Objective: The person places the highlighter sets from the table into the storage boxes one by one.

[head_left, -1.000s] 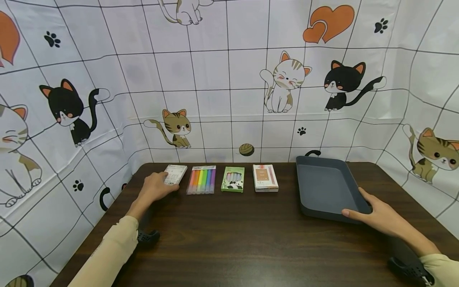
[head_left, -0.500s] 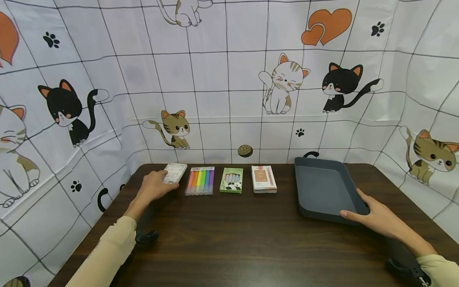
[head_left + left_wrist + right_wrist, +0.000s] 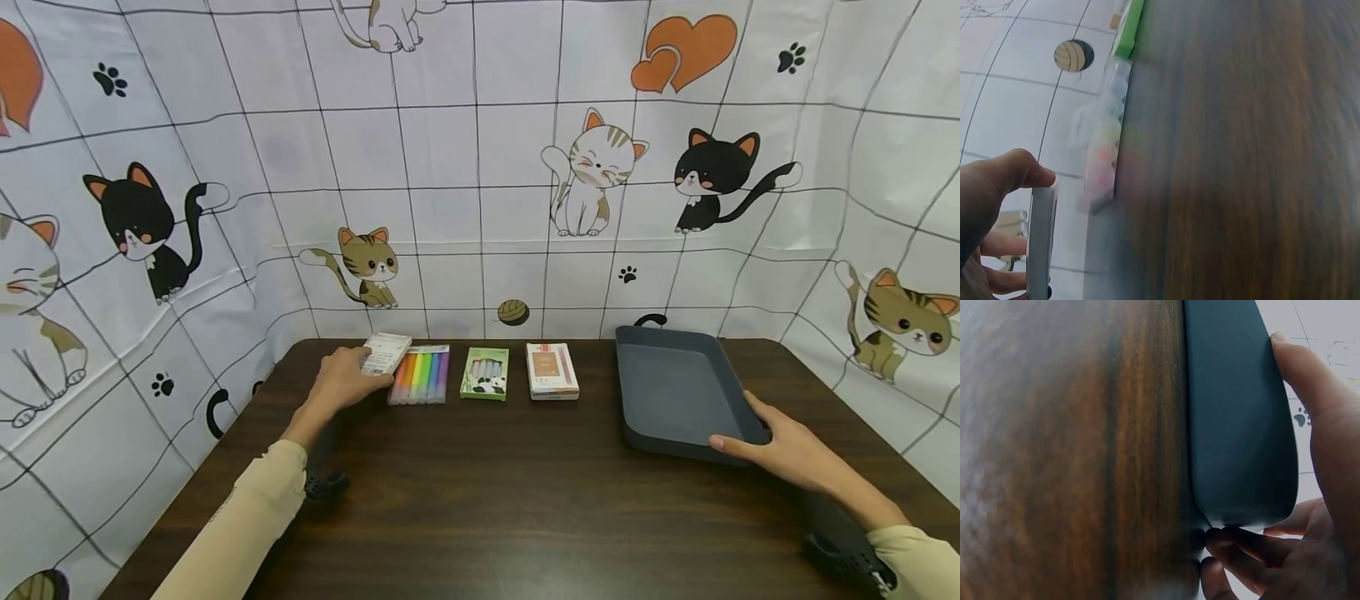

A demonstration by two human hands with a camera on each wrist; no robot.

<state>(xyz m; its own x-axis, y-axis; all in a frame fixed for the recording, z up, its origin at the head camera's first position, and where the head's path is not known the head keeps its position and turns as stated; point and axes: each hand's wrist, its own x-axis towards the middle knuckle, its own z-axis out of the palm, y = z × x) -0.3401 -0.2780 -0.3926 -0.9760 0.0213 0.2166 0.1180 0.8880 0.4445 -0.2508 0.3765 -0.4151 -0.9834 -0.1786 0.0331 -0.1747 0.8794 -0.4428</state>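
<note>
At the table's back left, my left hand [image 3: 341, 390] pinches a small flat white box [image 3: 387, 353] printed with fine text. Seen edge-on in the left wrist view, the box [image 3: 1040, 240] is held between thumb and fingers, raised off the table. It overlaps the upper left of a clear pack of rainbow-coloured markers [image 3: 422, 379] in the head view. My right hand [image 3: 797, 450] grips the near right corner of a dark grey rectangular tray [image 3: 667, 387]. In the right wrist view the thumb lies on the tray's rim, with fingers curled at its corner [image 3: 1241, 506].
Right of the markers lie a green box with a panda picture [image 3: 484, 374] and a white box with a brown label [image 3: 552, 372], in a row along the back. A cat-print sheet [image 3: 442, 167] hangs behind the dark wooden table [image 3: 510, 500].
My left hand has lifted the white box and carried it a little to the right, toward the markers. The right hand and the tray have stayed in place.
</note>
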